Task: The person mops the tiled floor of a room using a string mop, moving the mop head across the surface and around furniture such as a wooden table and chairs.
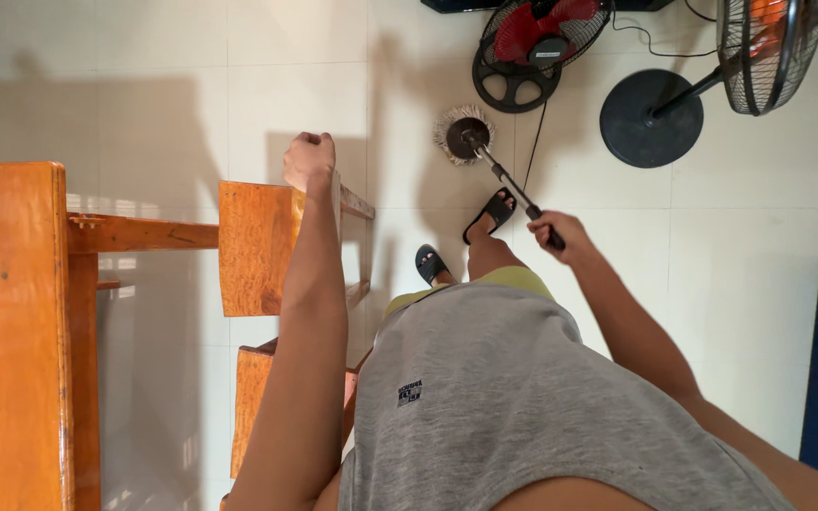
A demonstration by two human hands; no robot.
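Mop handle [513, 187] inside right-hand fingers [553, 230]

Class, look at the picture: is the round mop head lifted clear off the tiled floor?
No: the mop head rests flat on the tiled floor, its handle gripped by the right hand.

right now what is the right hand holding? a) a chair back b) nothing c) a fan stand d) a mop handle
d: the right hand is closed around the mop handle, whose round mop head rests on the tiled floor; the chair back is gripped by the left hand instead.
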